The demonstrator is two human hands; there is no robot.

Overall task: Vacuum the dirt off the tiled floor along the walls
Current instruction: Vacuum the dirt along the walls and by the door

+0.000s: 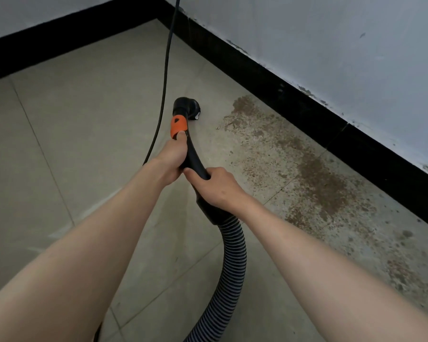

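pale tiled floor meets grey walls (paint chipped low) above black skirting

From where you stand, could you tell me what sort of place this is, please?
Probably a bare indoor room corner: tiled floor, black skirting under scuffed pale walls, with dirt along one wall.

No text, label, brand, number or sign can be read anywhere in the head view. The orange collar on the vacuum handle carries only a small dark recessed shape, not a letter or figure.
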